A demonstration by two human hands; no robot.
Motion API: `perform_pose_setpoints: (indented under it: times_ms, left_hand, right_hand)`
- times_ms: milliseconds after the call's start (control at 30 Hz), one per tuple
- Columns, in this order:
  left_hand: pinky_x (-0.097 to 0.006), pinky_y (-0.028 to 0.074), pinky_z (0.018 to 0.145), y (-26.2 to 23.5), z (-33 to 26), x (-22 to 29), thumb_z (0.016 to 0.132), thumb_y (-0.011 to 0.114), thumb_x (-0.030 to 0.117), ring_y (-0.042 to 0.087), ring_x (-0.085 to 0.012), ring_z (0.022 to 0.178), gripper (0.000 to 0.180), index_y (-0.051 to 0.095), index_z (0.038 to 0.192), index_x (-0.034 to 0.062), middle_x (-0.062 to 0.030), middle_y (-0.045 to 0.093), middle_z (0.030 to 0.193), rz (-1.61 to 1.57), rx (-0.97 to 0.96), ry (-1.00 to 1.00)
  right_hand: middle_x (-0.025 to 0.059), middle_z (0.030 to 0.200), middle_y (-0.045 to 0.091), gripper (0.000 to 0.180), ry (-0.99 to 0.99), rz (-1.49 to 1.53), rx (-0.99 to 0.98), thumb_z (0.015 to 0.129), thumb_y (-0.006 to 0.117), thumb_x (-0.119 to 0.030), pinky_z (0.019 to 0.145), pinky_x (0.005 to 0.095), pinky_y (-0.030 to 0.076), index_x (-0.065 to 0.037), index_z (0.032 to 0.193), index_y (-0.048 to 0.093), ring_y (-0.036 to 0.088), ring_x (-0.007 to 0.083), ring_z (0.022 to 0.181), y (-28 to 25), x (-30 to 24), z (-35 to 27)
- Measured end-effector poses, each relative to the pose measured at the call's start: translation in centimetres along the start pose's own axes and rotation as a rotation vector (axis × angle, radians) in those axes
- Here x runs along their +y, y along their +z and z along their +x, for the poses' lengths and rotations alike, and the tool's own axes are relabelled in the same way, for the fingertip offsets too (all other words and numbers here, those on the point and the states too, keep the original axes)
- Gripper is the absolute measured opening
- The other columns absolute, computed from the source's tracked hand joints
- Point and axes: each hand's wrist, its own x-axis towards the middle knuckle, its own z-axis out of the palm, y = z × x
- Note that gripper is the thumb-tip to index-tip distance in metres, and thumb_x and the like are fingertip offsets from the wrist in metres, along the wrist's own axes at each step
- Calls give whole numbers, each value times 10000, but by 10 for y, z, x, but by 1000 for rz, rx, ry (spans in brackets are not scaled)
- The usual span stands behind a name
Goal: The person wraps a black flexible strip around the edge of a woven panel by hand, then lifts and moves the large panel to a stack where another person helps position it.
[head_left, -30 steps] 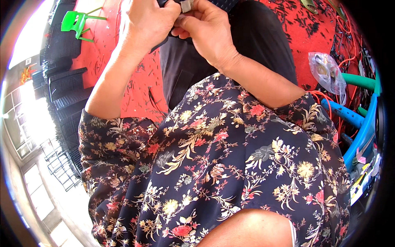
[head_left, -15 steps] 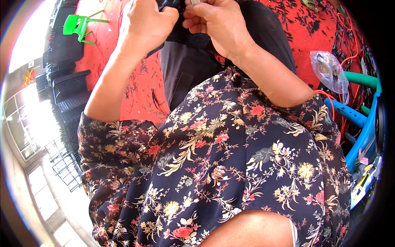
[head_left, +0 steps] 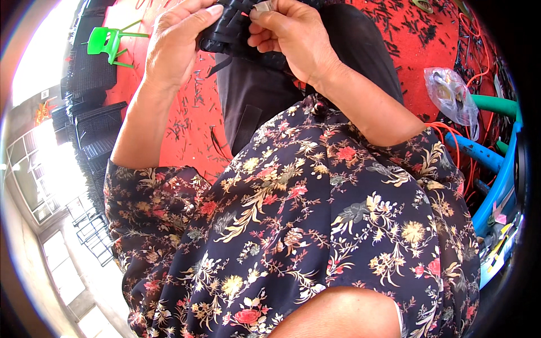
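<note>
- The black woven piece (head_left: 234, 31) lay over the lap of the dark trousers (head_left: 265, 84), at the lap's far edge, partly cut off by the view.
- The left hand (head_left: 174, 45) had its thumb on the woven piece's left edge; its fingers ran out of view, so how firmly they gripped could not be told.
- The right hand (head_left: 298, 39) was curled, thumb and forefinger meeting at 1 small pale piece (head_left: 262, 7); whether they pinched it or it wrapped a finger could not be told.
- A slack left thumb could, in my judgement, have let the woven piece tilt or slide off the lap's left edge.
- 1 loose black strip (head_left: 220, 66) hung below the woven piece; a snag on the trousers could have tugged the weave askew.
- Black scraps (head_left: 426, 31) littered the red floor covering (head_left: 191, 141); a dropped strip would probably have been lost among them.
- By the covering's right edge, 1 clear plastic bag (head_left: 449, 96), orange cord (head_left: 479, 75) and 1 blue tube (head_left: 482, 153) crowded the right elbow's side; the cord might have caught a foot.
- Toward the covering's left edge stood 1 green chair (head_left: 103, 40) and black woven stacks (head_left: 93, 67), well apart from both hands.
</note>
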Motion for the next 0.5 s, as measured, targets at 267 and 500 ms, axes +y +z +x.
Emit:
perform_pose_setpoints:
  times_ms: [267,500]
  left_hand:
    - [-272,463,847,-16,3,-11,879,522,85,598,-201,956,252,569,1092,-42,-117,576,1153,-60,134,-76]
    - [-314,423,921,-24,3,-17,935,412,135,562,-188,1021,331,502,1178,-70,-132,582,1123,-297,-7,-40]
  right_hand:
    - [32,649,567,170,-21,-305,38,796,664,-155,488,234,431,-40,730,558,536,102,543,10,-19,2]
    - [59,660,585,199,-107,-557,27,767,679,-162,526,261,451,4,742,573,547,115,559,11,-35,1]
